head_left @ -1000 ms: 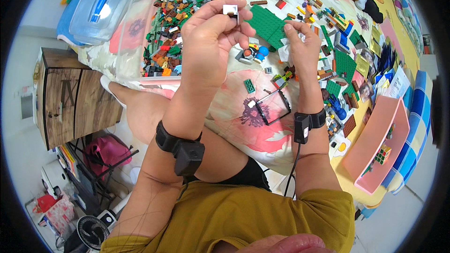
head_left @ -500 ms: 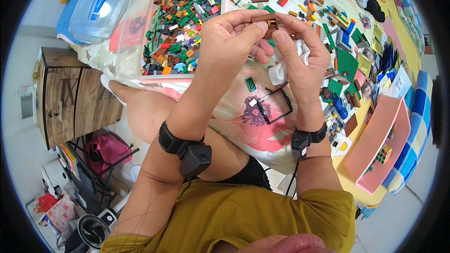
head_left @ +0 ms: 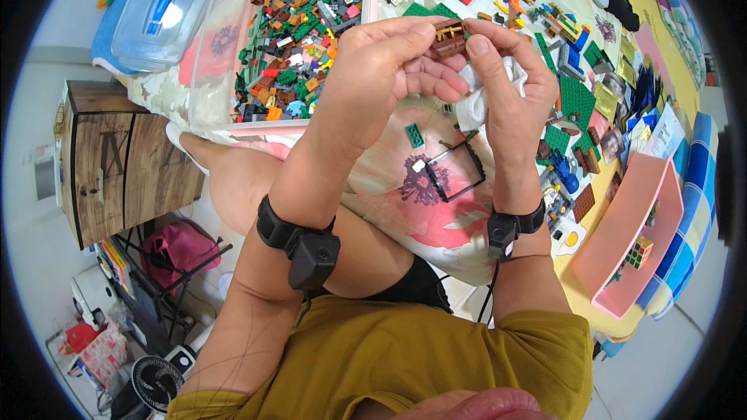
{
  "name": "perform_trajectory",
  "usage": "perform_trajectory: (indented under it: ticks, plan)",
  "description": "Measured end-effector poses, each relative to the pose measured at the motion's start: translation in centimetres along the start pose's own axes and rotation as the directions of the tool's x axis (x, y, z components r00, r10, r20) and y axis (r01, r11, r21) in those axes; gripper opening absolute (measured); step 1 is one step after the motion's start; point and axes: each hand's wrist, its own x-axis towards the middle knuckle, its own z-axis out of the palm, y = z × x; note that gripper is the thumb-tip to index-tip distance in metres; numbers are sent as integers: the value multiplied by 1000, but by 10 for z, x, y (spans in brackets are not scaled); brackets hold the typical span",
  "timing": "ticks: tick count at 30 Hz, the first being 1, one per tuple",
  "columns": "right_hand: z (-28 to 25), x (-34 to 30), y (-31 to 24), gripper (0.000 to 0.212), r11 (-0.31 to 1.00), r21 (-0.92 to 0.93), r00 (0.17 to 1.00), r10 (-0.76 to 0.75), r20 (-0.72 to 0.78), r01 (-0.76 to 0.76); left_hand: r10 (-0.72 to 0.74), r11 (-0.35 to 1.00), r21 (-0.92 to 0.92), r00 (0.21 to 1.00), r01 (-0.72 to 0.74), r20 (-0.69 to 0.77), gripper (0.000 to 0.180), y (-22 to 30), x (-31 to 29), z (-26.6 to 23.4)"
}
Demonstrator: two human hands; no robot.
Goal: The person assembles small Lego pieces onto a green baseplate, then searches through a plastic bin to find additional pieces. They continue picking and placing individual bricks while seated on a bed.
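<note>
A small brown brick assembly [head_left: 449, 39] with tan parts inside is pinched between both my hands above the bed. My left hand [head_left: 389, 62] grips its left side with thumb and fingers. On its right side press the thumb and forefinger of my right hand [head_left: 506, 70]. A crumpled white cloth [head_left: 473, 109] shows beside the right palm, apparently tucked in by the lower fingers, which are partly hidden. Below the hands, on the flowered bed sheet [head_left: 381, 194], lie a thin black rectangular frame [head_left: 480, 175] and a green brick [head_left: 415, 136].
A clear tray with a pink rim [head_left: 264, 131] full of mixed bricks stands left of my hands. Right of them lie green plates [head_left: 576, 101], loose bricks and bags. A pink bin [head_left: 599, 295] lies at the far right. Upper left is a clear box lid [head_left: 159, 12].
The brown assembly has been turned, so its inside with the tan parts now faces up. My right hand has shifted slightly right, and the fingers of both hands have changed position around the assembly.
</note>
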Motion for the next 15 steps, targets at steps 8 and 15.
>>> perform_trajectory:
  ticks: [8, 15]
  plan:
    - [2, 0, 2, 19, 999, -19, 998, -45, -33, 44, 4, 999, -52, 1000, -3, 29, 41, -4, 3, -3]
    - [2, -1, 7, 14, 995, -19, 995, -96, -14, 96, 7, 997, -76, 1000, -5, 21, 40, -5, 4, -4]
